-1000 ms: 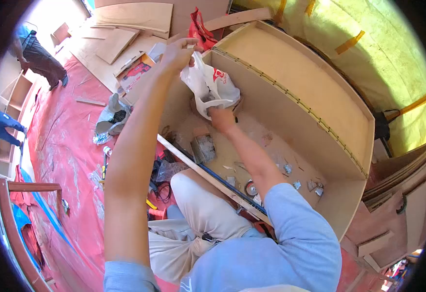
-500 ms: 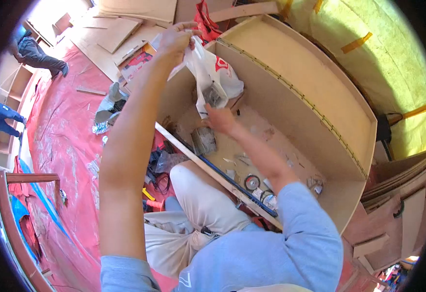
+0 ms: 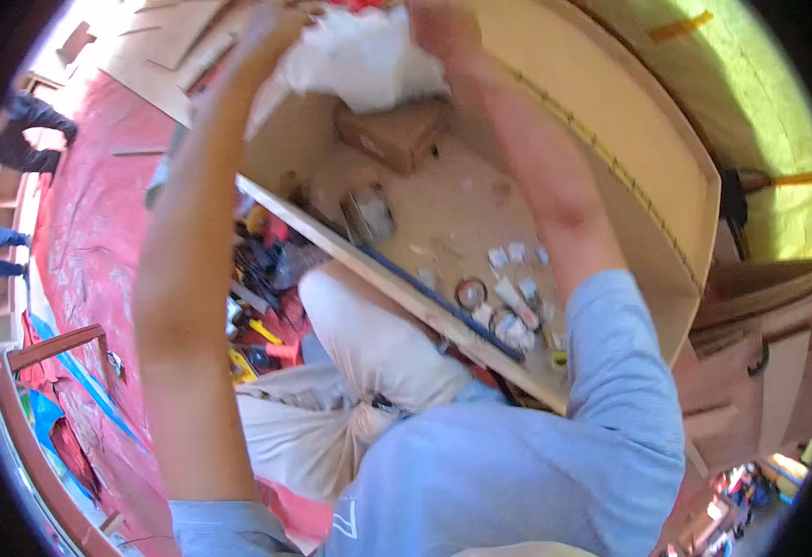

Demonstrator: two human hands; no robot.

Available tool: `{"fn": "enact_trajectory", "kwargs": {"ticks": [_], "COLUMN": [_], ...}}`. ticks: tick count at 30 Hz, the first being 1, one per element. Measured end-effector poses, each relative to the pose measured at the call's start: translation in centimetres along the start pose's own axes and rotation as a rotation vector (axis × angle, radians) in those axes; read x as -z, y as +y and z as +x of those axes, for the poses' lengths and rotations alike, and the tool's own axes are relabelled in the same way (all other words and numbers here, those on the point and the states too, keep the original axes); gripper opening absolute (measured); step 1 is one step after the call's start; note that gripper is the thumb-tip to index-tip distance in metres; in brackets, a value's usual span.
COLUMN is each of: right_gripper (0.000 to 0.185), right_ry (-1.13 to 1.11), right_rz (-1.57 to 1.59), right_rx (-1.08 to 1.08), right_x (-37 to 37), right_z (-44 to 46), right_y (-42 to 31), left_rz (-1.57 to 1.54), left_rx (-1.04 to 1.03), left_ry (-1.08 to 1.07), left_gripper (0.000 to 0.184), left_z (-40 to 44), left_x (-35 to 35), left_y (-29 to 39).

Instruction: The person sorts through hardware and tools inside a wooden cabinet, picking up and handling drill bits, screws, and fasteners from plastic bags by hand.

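Observation:
A white plastic bag (image 3: 364, 70) with red print hangs between my raised hands at the top of the view, blurred by motion. My left hand (image 3: 281, 20) is closed on the bag's left side, partly cut off by the frame edge. On the right, my right hand (image 3: 448, 35) is closed against the bag's other side. Below the bag, a small brown cardboard box (image 3: 392, 135) sits in the far end of the large wooden box (image 3: 647, 251). A grey metal piece (image 3: 367, 215) and a round disc (image 3: 470, 294) lie on that box's floor.
Small white pieces (image 3: 513, 330) are scattered in the wooden box near my right arm. Tools and cables (image 3: 271, 251) lie beside my knee on red floor sheeting (image 3: 100, 251). Two people (image 3: 30, 130) are at far left. A wooden frame (image 3: 49, 353) stands at lower left.
Both hands have moved up and apart, with the bag raised and spread between them. My right hand has left the bag's lower part. The small cardboard box now shows beneath.

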State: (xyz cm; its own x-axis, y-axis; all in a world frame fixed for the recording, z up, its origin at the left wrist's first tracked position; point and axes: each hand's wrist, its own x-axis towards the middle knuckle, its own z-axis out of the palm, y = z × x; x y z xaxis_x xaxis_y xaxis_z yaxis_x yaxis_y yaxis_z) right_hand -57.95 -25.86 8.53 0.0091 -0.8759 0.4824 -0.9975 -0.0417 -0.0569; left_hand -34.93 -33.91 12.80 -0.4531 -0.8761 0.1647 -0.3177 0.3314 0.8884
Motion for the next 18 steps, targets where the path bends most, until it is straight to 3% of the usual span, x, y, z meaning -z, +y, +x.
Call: {"fn": "enact_trajectory", "kwargs": {"ticks": [2,3,5,6,8,11,12,13,14,15,17,18], "right_gripper": [0.03,0.029,0.026,0.024,0.022,0.036,0.037,0.04,0.043,0.045,0.046,0.047], "right_ry": [-0.013,0.015,0.079,0.082,0.11,0.181,-0.001,-0.136,-0.384,-0.672,-0.95,-0.929], "right_rz": [0.013,0.037,0.092,0.118,0.233,0.522,0.566,0.348,0.366,0.283,0.261,0.255], "right_rx": [-0.121,-0.151,-0.207,-0.357,-0.465,-0.493,-0.635,-0.404,-0.521,-0.464,-0.352,-0.403], "right_x": [2.9,1.6,-0.8,0.4,-4.1,-10.2,-12.5,-13.0,-13.3,-13.9,-13.0,-13.0], "right_z": [0.8,-0.2,-2.2,-4.2,-9.3,-20.2,-24.7,-29.4,-33.6,-36.8,-39.5,-39.7], "right_y": [0.6,1.6,3.8,2.5,3.9,3.6,3.0,2.0,0.6,0.0,-2.2,-3.0], "left_rz": [-0.005,-0.032,0.101,0.168,0.225,0.255,0.23,0.203,0.129,0.145,0.182,0.142], "left_rx": [-0.023,-0.043,-0.045,-0.046,-0.081,-0.088,-0.066,-0.043,-0.028,0.013,0.094,0.119], "left_ry": [0.014,0.071,0.088,0.096,-0.004,-0.09,-0.082,-0.073,-0.034,-0.032,-0.028,-0.034], "left_gripper": [0.028,0.029,0.028,0.027,0.027,0.029,0.03,0.031,0.029,0.031,0.033,0.034], "left_z": [0.3,-1.8,-2.2,-2.5,-3.4,-5.0,-5.6,-6.1,-7.2,-8.0,-9.1,-9.5], "left_x": [-1.4,-2.4,-3.6,-4.1,-4.4,-4.9,-5.3,-5.4,-5.5,-5.5,-5.5,-5.4], "left_y": [-1.2,2.1,1.1,0.1,-2.4,-6.4,-7.5,-8.1,-7.8,-7.7,-7.8,-8.2]}}
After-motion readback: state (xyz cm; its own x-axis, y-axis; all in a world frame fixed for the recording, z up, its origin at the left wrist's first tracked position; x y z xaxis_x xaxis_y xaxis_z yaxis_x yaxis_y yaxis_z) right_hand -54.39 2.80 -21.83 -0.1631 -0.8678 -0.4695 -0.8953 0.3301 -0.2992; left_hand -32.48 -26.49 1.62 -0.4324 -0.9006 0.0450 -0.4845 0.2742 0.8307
